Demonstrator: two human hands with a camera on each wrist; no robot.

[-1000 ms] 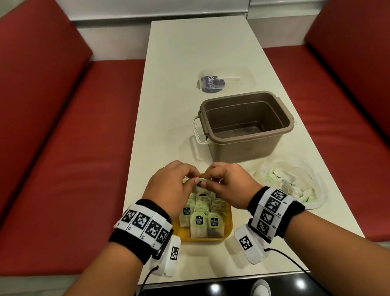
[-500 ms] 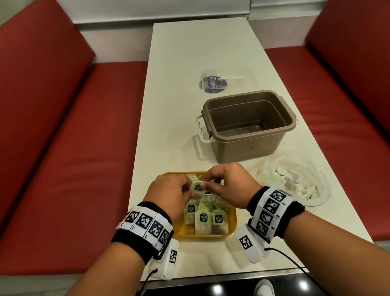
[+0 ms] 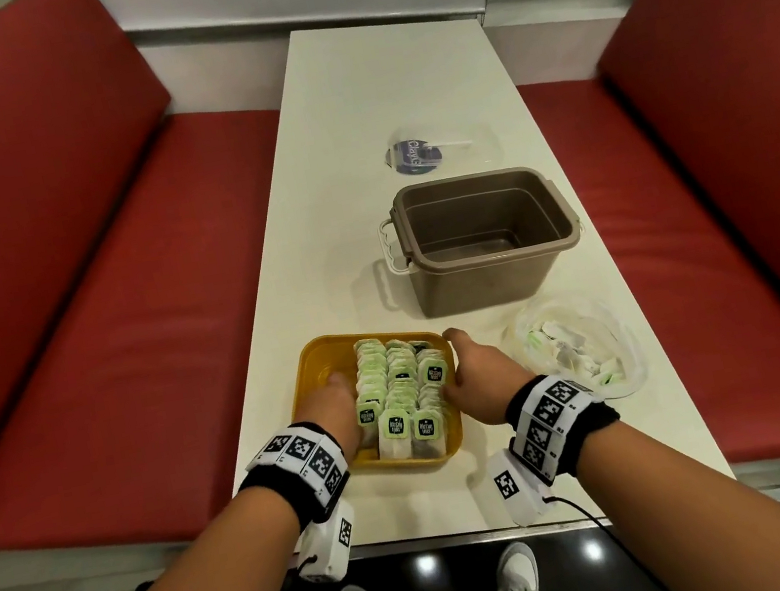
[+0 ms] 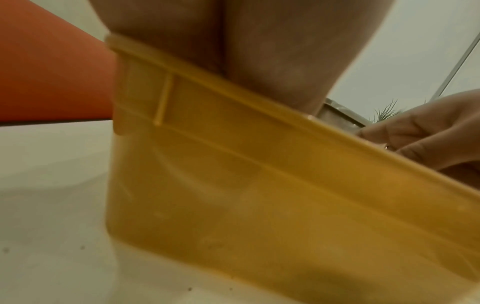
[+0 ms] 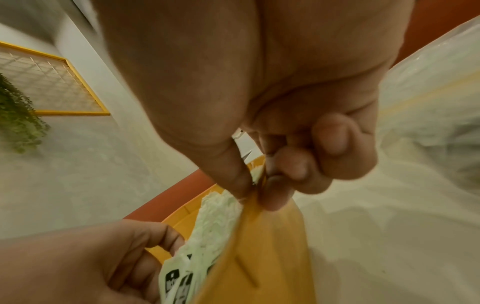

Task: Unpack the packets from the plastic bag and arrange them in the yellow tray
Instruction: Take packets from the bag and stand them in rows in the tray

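Note:
The yellow tray point(image 3: 320, 354) sits at the near end of the white table and holds rows of green-labelled tea packets point(image 3: 401, 387). My left hand point(image 3: 332, 407) lies inside the tray, against the left side of the packets; the right wrist view shows its fingers point(image 5: 166, 236) bent beside the packets point(image 5: 215, 222). My right hand point(image 3: 478, 376) is at the tray's right rim. There its thumb and fingertips point(image 5: 255, 191) pinch the tray wall point(image 5: 267, 246). The clear plastic bag point(image 3: 575, 351), holding more packets, lies just right of my right hand.
An empty brown bin point(image 3: 487, 236) with a white handle stands behind the tray. Farther back lies a clear plastic piece with a blue label point(image 3: 415, 155). Red benches point(image 3: 125, 342) flank the narrow table. The table's near edge point(image 3: 471, 531) is close to my wrists.
Both hands were together over the middle of the tray, pinching a packet. They have parted: the left dropped into the tray's left side, the right went to its right rim.

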